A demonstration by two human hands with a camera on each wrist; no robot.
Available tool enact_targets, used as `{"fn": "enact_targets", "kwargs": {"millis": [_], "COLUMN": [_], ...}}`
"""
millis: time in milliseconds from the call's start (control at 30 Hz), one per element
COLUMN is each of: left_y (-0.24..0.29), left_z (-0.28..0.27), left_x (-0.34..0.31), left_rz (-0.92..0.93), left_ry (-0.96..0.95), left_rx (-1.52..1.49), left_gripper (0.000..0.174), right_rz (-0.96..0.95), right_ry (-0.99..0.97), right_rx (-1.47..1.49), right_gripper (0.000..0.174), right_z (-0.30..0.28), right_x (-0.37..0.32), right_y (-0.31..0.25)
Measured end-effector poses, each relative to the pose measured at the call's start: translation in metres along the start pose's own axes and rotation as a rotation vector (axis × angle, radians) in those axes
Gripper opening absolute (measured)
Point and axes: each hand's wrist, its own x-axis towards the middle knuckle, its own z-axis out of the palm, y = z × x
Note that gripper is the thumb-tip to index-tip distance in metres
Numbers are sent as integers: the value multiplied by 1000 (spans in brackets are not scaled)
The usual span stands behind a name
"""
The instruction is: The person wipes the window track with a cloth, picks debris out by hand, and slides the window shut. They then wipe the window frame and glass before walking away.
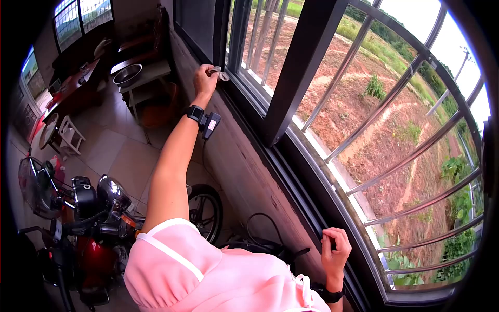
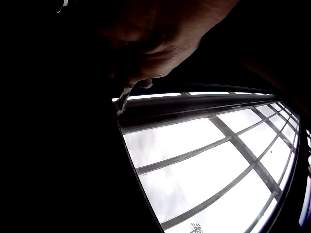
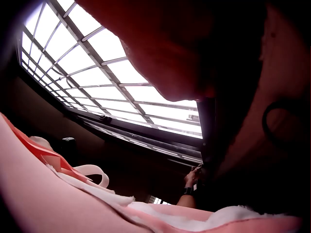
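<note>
My left hand (image 1: pixel 205 83) reaches far forward along the window ledge and pinches a crumpled, whitish, tissue-like piece (image 1: pixel 222 76). In the left wrist view that hand (image 2: pixel 160 48) is dark, with the crumpled piece (image 2: pixel 124 101) hanging from its fingertips against the window. My right hand (image 1: pixel 337 252) is raised beside the near end of the black window frame (image 1: pixel 280 156), its fingers loosely bent and nothing visible in them. Close up in the right wrist view, the right hand (image 3: pixel 165 53) is a dark shape; the outstretched left hand (image 3: pixel 193 175) appears small beyond it.
Metal bars (image 1: pixel 384 109) curve outside the window. Below the ledge runs a wall (image 1: pixel 244 151). A motorcycle (image 1: pixel 99 234) stands on the tiled floor at left. Farther off are a metal basin (image 1: pixel 128 75) on a table, a white stool (image 1: pixel 69 134) and a fan (image 1: pixel 39 187).
</note>
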Motion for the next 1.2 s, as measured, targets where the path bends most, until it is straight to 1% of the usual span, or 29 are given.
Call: {"fn": "enact_targets", "kwargs": {"millis": [33,67,100,167,233,300,333,367,433,467,533,567,633,700,733,833,867,900,967,1067,1100,1167,1200], "left_y": [-1,-6,-13,-28,-38,2,18,34,45,53,85,92,128,132,135,121,115,106,93,66,62,62,78], "left_z": [5,12,18,26,25,18,17,13,10,8,-5,-7,-25,-29,-34,-48,-52,-50,-49,-37,-29,-23,-26], "left_x": [4,6,7,5,-2,-29,-43,-53,-72,-82,-103,-113,-129,-143,-147,-144,-138,-131,-110,-100,-108,-119,-124], "left_rz": [-13,54,121,35,-74,-210,-127,-139,-90,-73,-30,58,130,348,348,191,63,-76,-14,165,158,335,311], "left_ry": [-18,18,52,-49,-177,-339,-278,-269,-267,-285,-317,-320,-392,-396,-405,-589,-629,-577,-352,-323,-362,-337,-409], "left_rx": [44,129,216,39,-126,-295,-176,-195,-303,-315,-308,-279,-225,-188,-204,-353,-374,-417,-252,57,52,171,59], "left_gripper": [23,22,21,19,18,17,17,14,12,12,13,11,10,15,16,18,19,16,14,13,10,9,7], "right_rz": [13,36,9,-47,3,-18,-24,-5,28,25,21,24,30,-20,-46,8,14,20,23,21,-43,-167,-136], "right_ry": [6,0,5,12,-19,-26,-28,-34,-43,-43,-45,-41,-40,-36,-33,-56,-57,-55,-55,-54,-57,-62,-59], "right_rx": [-1,-15,-44,-93,-83,-79,-82,-72,-54,-57,-60,-53,-39,-43,-45,-46,-37,-25,-20,-30,-54,-98,-85], "right_gripper": [12,12,12,13,12,12,12,12,12,12,12,12,12,11,11,12,12,12,11,12,12,11,12], "right_z": [1,1,2,5,6,7,7,7,6,5,6,6,6,7,7,4,4,4,5,4,3,2,3], "right_x": [0,0,1,2,4,5,4,3,2,2,2,1,0,-1,-2,-3,-3,-3,-5,-5,-4,-3,-3], "right_y": [-2,-6,-5,-4,-11,-11,-8,-7,-7,-8,-10,-11,-11,-6,-5,-9,-9,-9,-9,-8,-7,-5,-5]}}
